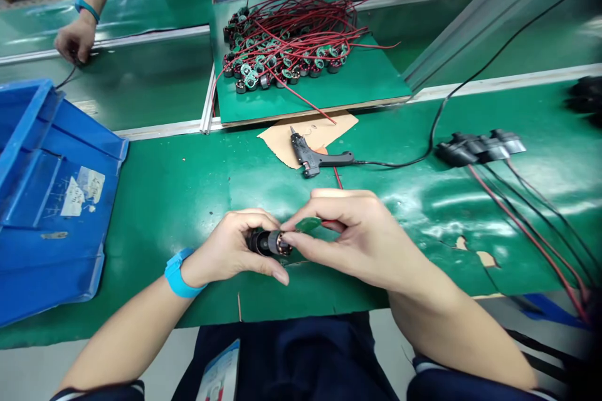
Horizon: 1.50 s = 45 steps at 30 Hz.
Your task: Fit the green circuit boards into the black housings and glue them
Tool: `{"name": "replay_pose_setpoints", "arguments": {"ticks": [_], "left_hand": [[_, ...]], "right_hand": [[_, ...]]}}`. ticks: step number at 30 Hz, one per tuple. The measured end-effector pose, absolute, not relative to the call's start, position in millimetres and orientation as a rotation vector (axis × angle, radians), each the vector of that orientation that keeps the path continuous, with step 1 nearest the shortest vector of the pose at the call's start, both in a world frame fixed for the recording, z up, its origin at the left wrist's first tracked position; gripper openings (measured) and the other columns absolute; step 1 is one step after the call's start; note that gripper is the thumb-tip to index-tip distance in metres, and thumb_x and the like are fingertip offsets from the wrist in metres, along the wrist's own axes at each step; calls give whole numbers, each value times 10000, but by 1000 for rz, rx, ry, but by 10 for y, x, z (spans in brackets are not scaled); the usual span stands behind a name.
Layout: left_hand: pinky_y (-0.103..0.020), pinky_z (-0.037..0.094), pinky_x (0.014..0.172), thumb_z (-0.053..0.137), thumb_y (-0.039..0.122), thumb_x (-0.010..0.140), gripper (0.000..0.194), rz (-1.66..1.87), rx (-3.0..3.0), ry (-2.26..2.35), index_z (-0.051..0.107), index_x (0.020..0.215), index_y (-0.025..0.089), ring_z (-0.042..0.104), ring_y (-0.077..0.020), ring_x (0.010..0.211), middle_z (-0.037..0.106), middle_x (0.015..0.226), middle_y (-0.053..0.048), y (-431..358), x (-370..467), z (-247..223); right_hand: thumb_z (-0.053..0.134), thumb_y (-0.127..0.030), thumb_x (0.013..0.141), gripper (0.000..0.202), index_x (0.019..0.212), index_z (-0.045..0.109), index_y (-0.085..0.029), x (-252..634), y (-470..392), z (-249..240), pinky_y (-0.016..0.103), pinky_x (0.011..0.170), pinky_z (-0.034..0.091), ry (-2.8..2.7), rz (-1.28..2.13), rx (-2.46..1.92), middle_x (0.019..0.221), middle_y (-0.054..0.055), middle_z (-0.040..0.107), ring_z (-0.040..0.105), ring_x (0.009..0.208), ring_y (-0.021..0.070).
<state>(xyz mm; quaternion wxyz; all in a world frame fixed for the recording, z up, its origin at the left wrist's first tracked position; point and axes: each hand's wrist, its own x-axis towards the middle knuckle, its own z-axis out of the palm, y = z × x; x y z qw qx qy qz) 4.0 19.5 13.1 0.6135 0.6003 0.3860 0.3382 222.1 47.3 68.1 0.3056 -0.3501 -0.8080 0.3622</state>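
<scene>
My left hand (pixel 226 247) is wrapped round a black cylindrical housing (pixel 256 242), its open end facing right. At that opening sits a small motor stator (pixel 278 243) with copper windings; how far it is inside, I cannot tell. My right hand (pixel 364 235) pinches the stator assembly between thumb and forefinger. A green circuit board (pixel 308 224) shows between those fingers, and a red wire runs from it into the right palm. Beyond my hands, a black glue gun (pixel 320 158) lies on its side, partly over a piece of brown cardboard (pixel 277 141).
Several stators with red wires (pixel 291 44) are heaped on a raised green board (pixel 376 84). A blue bin (pixel 51 225) stands at left. Black housings with wires (pixel 477 147) lie at right, near the glue gun's cable (pixel 435 131). A co-worker's hand (pixel 78 41) handles a dark wire opposite.
</scene>
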Motion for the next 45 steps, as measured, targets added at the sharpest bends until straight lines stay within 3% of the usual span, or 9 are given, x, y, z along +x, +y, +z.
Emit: {"name": "replay_pose_setpoints", "arguments": {"ticks": [6,9,12,16,23,32,35,40,45], "left_hand": [[-302,520,794,915,460,663,356,675,1608,888,756,833,190,583,-181,903,588,978,-40,211,18,138],[-302,511,747,902,458,697,341,590,1713,918,768,899,217,544,-180,866,552,924,-23,223,7,133],[-272,466,649,918,486,661,408,647,1725,964,750,900,202,496,-153,755,525,840,3,230,8,114],[-277,465,654,910,521,653,441,666,1675,996,751,877,176,544,-168,778,587,840,-14,225,5,90],[-335,540,821,875,459,742,326,563,1710,920,767,871,180,638,-235,969,674,974,-53,230,-3,101],[-267,579,775,917,369,708,407,664,1449,929,732,1029,200,687,-164,855,695,986,-26,240,-49,95],[-321,580,891,908,376,718,417,772,1589,963,756,1068,209,707,-209,981,726,1085,-69,282,-65,39],[-340,566,891,779,301,879,177,651,1969,1049,737,1022,205,691,-204,953,731,992,-57,338,-52,-25],[-338,562,896,620,256,988,169,666,2122,1033,621,1148,202,649,-206,1040,664,1111,-89,277,-38,45]], "right_hand": [[746,-178,872,78,930,786,-144,2145,463,613,219,522,350,-2272,1025,-892,693,-28,578,489,559,62],[721,-217,921,209,1117,765,-160,2209,513,647,210,568,402,-2268,1100,-852,741,-23,607,528,602,72],[665,-221,971,188,1112,761,-143,2263,552,655,204,596,433,-2191,1126,-838,772,-8,635,557,630,72],[665,-192,972,188,1128,755,-135,2247,559,594,194,630,459,-2146,1117,-766,833,7,660,588,683,70],[672,-191,968,221,1164,757,-136,2170,537,480,203,677,486,-2128,1099,-672,822,13,632,600,732,86],[635,-235,995,202,1144,761,-182,2300,580,531,222,694,471,-2254,1017,-851,868,18,693,634,748,101],[615,-213,989,264,1233,713,-195,2350,620,532,232,709,474,-2277,1092,-914,905,16,706,638,764,111],[604,-197,954,334,1285,644,-190,2297,678,357,226,549,392,-2146,1454,-949,757,-50,586,497,573,81],[694,-254,907,370,1256,595,-183,2176,652,254,214,530,337,-1840,1682,-905,685,-100,371,379,559,71]]}}
